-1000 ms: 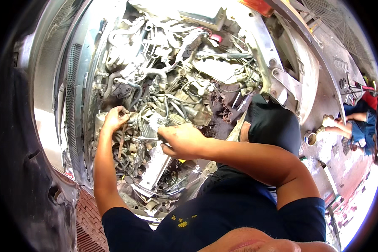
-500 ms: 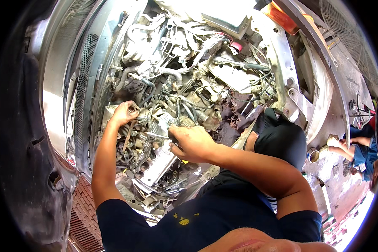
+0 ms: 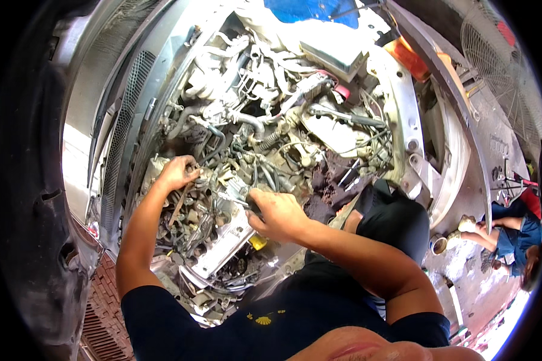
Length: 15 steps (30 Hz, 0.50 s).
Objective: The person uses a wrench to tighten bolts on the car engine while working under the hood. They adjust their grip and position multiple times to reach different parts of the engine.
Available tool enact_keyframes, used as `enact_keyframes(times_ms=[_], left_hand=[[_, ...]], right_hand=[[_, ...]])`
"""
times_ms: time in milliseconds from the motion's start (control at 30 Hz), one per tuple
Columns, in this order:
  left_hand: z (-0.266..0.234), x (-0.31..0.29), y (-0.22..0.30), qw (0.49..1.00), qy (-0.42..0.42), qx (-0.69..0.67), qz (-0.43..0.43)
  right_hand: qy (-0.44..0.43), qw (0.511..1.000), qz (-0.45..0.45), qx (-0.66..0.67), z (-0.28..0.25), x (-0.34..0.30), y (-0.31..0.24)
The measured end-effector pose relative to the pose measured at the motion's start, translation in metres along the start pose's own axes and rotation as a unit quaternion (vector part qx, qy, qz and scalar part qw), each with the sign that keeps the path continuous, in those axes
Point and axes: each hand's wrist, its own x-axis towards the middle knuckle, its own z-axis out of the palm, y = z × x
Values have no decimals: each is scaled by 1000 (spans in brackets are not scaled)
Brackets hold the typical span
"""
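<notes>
I lean over a car's open engine bay crowded with hoses, wires and dirty metal parts. My right hand is closed round the dark handle of what looks like a screwdriver. Its thin metal shaft points left among the engine parts, and I cannot make out what its tip touches. Left of it, my left hand has its fingers curled down at hoses and fittings on the engine. Whatever those fingertips grip is hidden. Just below the right hand lies a silvery engine cover with a yellow cap beside it.
A pale box-shaped battery and a blue sheet are at the far side. The car's front frame curves along the right. Beyond it are a wire fan guard, a round tin and another person on the floor.
My view has shifted slightly, bringing the blue sheet and the yellow cap more into sight. Both hands stay near the same engine parts, and the right still holds the screwdriver.
</notes>
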Motion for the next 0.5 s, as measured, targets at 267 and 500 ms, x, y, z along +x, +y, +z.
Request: enact_keyframes(times_ms=[267,500], left_hand=[[-2,-4,2,998,3,68,5],[3,-6,-6,998,-2,63,4]], right_hand=[[-2,1000,12,29,0,2,1],[-14,999,30,2,-2,5,-5]])
